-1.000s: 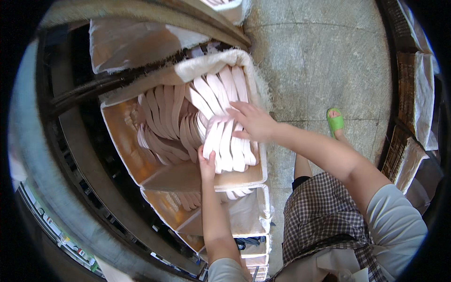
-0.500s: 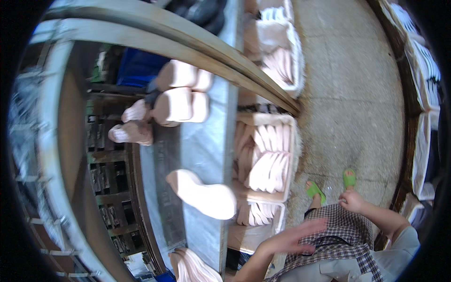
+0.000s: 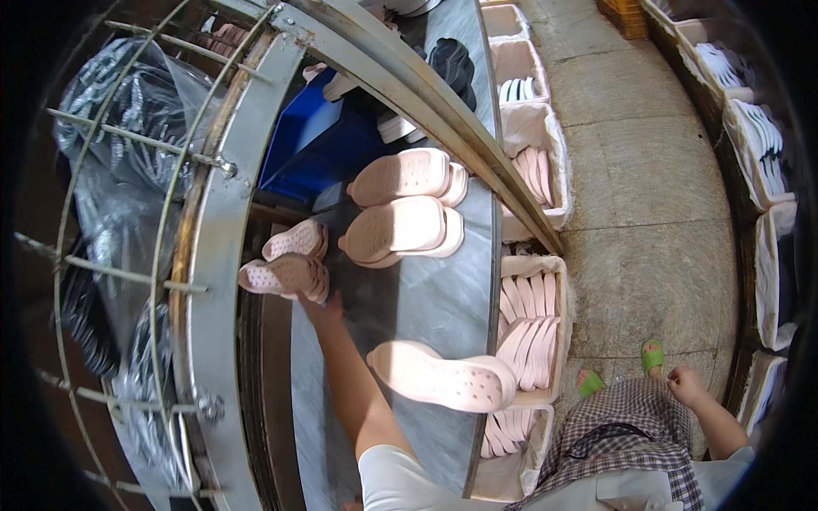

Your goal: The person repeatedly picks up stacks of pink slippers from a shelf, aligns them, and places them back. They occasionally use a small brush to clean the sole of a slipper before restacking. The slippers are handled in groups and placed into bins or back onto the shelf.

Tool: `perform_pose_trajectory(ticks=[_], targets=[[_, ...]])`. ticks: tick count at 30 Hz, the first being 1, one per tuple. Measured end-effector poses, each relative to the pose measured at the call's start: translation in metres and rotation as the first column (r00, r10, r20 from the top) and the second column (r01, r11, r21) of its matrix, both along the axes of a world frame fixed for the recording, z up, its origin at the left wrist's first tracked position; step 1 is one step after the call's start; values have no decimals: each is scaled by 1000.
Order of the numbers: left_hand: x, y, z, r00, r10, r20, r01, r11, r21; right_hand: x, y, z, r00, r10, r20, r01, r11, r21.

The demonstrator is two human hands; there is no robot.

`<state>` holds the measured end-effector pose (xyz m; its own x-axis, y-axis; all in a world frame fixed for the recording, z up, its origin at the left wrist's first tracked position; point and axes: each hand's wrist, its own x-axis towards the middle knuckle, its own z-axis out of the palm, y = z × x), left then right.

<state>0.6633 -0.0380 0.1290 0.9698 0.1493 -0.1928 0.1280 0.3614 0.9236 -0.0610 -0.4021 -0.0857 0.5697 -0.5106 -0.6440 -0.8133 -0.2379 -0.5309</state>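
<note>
At 9 o'clock of centre, my left hand (image 3: 319,305) is stretched out across the grey belt (image 3: 426,298), its fingers tucked under the near edge of a pink clog (image 3: 285,275) lying sole-up at the belt's far side. I can't tell how far that hand is closed, because the clog covers the fingers; it is touching the clog at least. Just beyond, toward 11 o'clock from it, a 2nd clog (image 3: 296,240) lies close beside the 1st, also showing its perforated face.

Over at 4 o'clock, my right hand (image 3: 684,385) hangs by my side, loosely curled against the checked cloth (image 3: 630,417) at my hip, with nothing in it that I can see.

On the belt near 12 o'clock of centre sit 2 stacked pairs of pink clogs (image 3: 396,226), soles up, touching one another. Nearer me, at 6 o'clock, a single clog (image 3: 443,379) lies on its side on the belt, well apart from my left hand.

Right of the belt, at 3 o'clock, a carton (image 3: 562,341) holds pink insoles (image 3: 528,328) standing on edge in rows. More cartons run up toward 1 o'clock. 2 green sandals (image 3: 622,368) show on the concrete floor (image 3: 648,213) beneath me. Black plastic wrap (image 3: 111,170) hangs behind a wire guard (image 3: 153,255) at 9 o'clock.
</note>
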Motion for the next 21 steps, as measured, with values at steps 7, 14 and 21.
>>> perform_pose_trajectory(ticks=[7, 14, 21], targets=[[71, 41, -20, 844, -506, 176, 524, 711, -469, -3, 27, 20, 988, 92, -126, -91, 996, 8], [-79, 47, 50, 964, 9, -264, -89, 952, -292, 38, -10, 20, 967, 255, 14, -255, 967, -8], [-289, -11, 103, 988, -94, -126, 16, 856, -516, 140, -78, 76, 702, 506, 501, -459, 860, -224]])
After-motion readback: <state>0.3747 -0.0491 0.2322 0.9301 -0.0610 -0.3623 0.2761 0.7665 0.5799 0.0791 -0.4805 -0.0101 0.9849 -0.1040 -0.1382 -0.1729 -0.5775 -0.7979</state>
